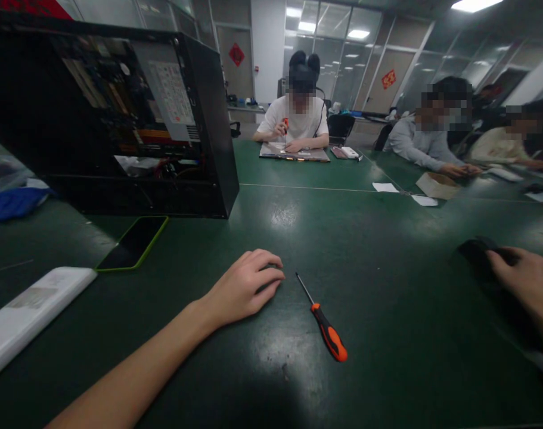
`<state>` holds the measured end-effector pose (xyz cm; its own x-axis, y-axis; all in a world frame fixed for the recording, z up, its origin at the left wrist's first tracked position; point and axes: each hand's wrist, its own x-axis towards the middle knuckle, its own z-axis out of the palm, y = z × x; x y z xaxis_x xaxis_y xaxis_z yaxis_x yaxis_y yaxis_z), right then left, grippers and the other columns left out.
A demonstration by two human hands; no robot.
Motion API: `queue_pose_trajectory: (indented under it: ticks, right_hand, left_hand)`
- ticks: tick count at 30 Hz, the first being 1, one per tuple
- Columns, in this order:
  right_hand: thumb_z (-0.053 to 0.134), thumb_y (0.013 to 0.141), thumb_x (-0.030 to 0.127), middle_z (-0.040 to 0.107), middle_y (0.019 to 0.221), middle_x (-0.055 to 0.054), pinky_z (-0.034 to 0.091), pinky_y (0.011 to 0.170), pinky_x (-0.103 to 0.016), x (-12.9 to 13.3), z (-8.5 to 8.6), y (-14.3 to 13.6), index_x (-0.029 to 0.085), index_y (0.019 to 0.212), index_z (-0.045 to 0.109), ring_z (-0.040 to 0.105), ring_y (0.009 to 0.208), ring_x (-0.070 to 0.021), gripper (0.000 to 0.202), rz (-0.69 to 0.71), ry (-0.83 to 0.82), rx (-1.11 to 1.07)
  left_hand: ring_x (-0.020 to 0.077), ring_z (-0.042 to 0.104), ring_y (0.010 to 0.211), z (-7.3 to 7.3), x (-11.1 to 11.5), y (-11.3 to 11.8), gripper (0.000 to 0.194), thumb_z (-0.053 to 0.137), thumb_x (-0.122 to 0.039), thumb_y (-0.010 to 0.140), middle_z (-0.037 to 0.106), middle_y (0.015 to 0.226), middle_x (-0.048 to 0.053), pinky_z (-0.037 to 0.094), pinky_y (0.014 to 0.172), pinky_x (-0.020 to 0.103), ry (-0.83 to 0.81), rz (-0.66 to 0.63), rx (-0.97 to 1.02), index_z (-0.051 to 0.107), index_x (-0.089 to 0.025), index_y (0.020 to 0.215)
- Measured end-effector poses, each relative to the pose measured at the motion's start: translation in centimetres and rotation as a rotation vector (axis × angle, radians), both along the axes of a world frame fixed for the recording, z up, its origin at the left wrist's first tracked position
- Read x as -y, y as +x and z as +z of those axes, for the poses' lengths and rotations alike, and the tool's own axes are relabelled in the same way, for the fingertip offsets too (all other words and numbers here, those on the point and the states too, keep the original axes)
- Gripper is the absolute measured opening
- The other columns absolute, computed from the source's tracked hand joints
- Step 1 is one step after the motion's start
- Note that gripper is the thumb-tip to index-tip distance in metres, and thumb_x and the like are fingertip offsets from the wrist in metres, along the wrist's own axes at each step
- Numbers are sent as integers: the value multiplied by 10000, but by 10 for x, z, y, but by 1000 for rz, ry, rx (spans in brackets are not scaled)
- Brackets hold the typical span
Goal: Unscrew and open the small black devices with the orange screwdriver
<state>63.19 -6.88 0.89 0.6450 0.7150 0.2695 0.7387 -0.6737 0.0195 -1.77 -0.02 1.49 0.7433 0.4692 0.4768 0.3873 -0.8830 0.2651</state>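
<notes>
My left hand [248, 280] rests on the green table, its fingers loosely bent and a little apart, with nothing in them. Just to its right lies a screwdriver [325, 328] with an orange and black handle, its metal tip pointing away and toward my fingers. At the right edge, my right hand [528, 280] grips a black object [479, 247] between thumb and fingers. Motion blur and the frame edge hide its kind and full shape. An open black computer case [208, 119] stands at the far left, showing its cards, wires and power supply label.
A phone with a green edge [135, 243] and a long white power strip-like block [34, 310] lie at left, near blue cloth [16, 202]. Across the table a person [293, 116] holds a screwdriver over a flat panel [293, 153]. An open box [437, 186] sits farther right.
</notes>
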Motion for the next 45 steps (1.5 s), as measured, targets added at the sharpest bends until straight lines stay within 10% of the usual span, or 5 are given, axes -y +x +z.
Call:
queue_pose_trajectory:
  ticks: [45]
  right_hand:
    - [375, 1014, 587, 761, 1187, -203, 525, 830, -436, -7, 11, -15, 181, 1354, 729, 708, 1031, -379, 637, 71, -80, 60]
  left_hand:
    - [258, 641, 1155, -1, -2, -1, 230, 526, -184, 1056, 685, 1221, 105, 509, 964, 415, 17, -50, -103, 749, -197, 1111]
